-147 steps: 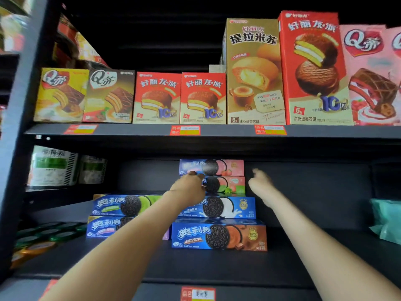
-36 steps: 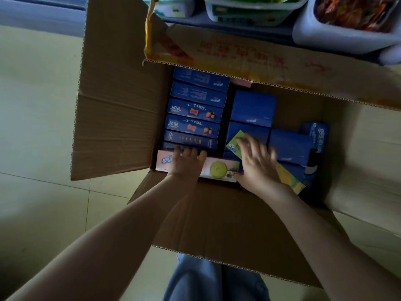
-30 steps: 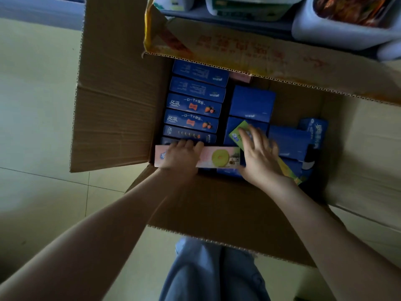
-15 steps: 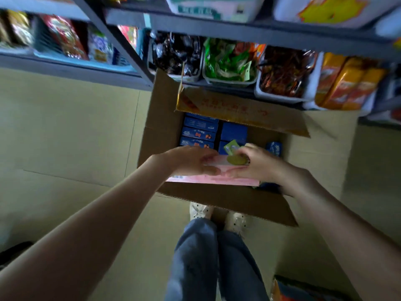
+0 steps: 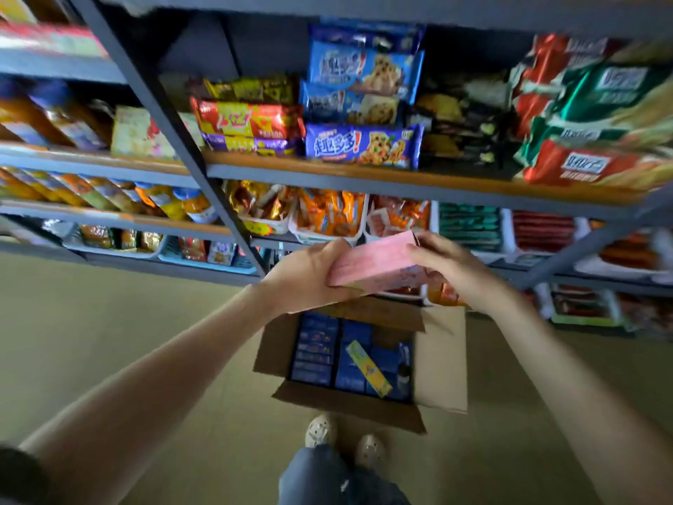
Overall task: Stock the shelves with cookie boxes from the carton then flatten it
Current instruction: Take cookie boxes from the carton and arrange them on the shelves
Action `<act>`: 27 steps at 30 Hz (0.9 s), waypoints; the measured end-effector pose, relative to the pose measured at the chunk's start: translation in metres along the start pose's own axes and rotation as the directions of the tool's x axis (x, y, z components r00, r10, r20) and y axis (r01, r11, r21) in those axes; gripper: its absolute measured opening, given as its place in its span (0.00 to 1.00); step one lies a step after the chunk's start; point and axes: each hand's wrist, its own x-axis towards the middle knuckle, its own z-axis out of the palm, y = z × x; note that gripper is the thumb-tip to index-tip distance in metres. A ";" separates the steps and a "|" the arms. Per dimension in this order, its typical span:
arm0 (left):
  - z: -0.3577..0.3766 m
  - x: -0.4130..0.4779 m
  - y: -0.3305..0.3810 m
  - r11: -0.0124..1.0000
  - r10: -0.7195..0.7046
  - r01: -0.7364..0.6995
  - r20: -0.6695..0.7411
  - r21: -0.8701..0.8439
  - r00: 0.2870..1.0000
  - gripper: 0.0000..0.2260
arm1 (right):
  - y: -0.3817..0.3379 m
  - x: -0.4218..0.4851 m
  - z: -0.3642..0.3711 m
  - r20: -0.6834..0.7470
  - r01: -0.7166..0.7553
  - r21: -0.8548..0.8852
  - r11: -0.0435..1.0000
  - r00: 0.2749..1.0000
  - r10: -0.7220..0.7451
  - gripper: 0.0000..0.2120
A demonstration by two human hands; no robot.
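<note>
- Nearest to us, the left hand [image 5: 306,275] wraps its fingers round the left end of a pink cookie box [image 5: 378,262]. The right hand [image 5: 451,267] clasps the opposite end, so both are grasping the same box.
- We read the two-handed hold as a way to keep the long, narrow box level and turn it for shelving. It is tilted, with its right end higher.
- The box is in the air, clear of the carton and well short of any shelf.
- Below the hands, the open carton [image 5: 440,359] sits on the floor [image 5: 109,340] just ahead of the person's shoes [image 5: 320,430], within easy reach for repeated picks.
- Inside it we see rows of blue cookie boxes [image 5: 315,349] standing on edge, with a green-and-yellow box [image 5: 368,368] lying slantwise on top. We judge that much stock remains and flattening is far off.
- Beyond, the shelves [image 5: 327,174] carry blue cookie packets [image 5: 360,145] and tubs of orange-wrapped snacks [image 5: 327,216]. The blur hides which slot suits this box.
</note>
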 end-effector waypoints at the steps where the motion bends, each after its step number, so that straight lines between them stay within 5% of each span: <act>1: -0.020 0.000 0.005 0.994 -0.061 0.063 0.028 -0.088 0.998 0.29 | -0.017 -0.008 -0.007 -0.020 0.061 0.064 0.996 0.998 -0.059 0.09; 6: -0.108 -0.004 0.036 0.890 -0.024 0.057 0.079 -0.451 0.997 0.14 | -0.085 -0.031 -0.019 -0.112 0.230 0.068 0.971 0.969 -0.221 0.12; 10: -0.157 -0.014 0.048 0.895 -0.034 0.049 0.041 -0.442 0.999 0.16 | -0.131 -0.034 -0.012 -0.236 0.309 0.124 0.943 0.932 -0.274 0.05; 15: -0.213 -0.022 0.032 0.999 0.013 -0.030 -0.372 -0.040 0.928 0.22 | -0.198 -0.031 0.010 -0.343 0.455 0.179 0.872 0.860 -0.378 0.06; 20: -0.269 -0.044 0.016 0.890 0.304 -0.015 -0.569 0.455 0.764 0.34 | -0.268 -0.032 0.031 -0.429 0.607 0.218 0.764 0.763 -0.484 0.06; 24: -0.302 -0.045 0.016 0.953 0.278 -0.093 -0.705 0.290 0.652 0.23 | -0.312 -0.035 0.042 -0.452 0.705 0.225 0.673 0.687 -0.569 0.10; 27: -0.324 -0.043 0.026 0.992 0.104 -0.118 -0.729 0.031 0.677 0.19 | -0.336 -0.032 0.045 -0.445 0.723 0.143 0.676 0.657 -0.609 0.15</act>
